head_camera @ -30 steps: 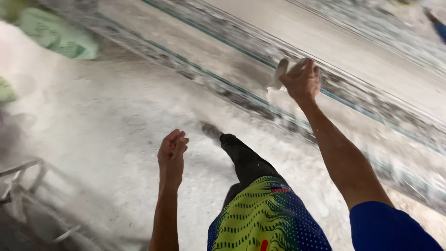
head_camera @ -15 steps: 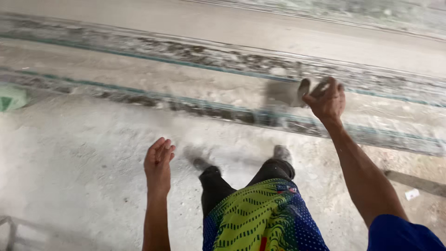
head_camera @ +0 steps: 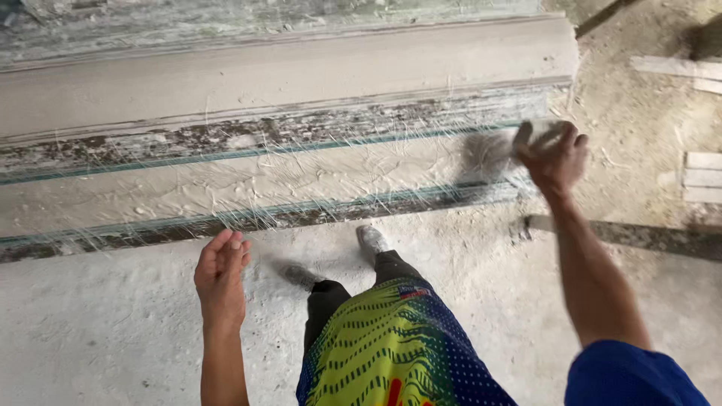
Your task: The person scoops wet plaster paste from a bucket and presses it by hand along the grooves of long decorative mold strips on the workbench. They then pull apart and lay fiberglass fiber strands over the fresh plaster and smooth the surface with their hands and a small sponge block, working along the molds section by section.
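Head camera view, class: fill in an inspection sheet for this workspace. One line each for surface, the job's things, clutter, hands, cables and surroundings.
Surface: long plaster moulding lying flat, pale and wet-looking, with fibre strands spread over its lower band.
Job's things: blurred pale tool in the right hand; its kind cannot be told.
Clutter: pale strips and a dark strip on the floor at right.
Hands: right hand closed on the tool over the moulding's right end; left hand open, holding nothing.
Cables: nothing seen.
Surroundings: dusty white floor; the person's dusted shoes and patterned shorts.
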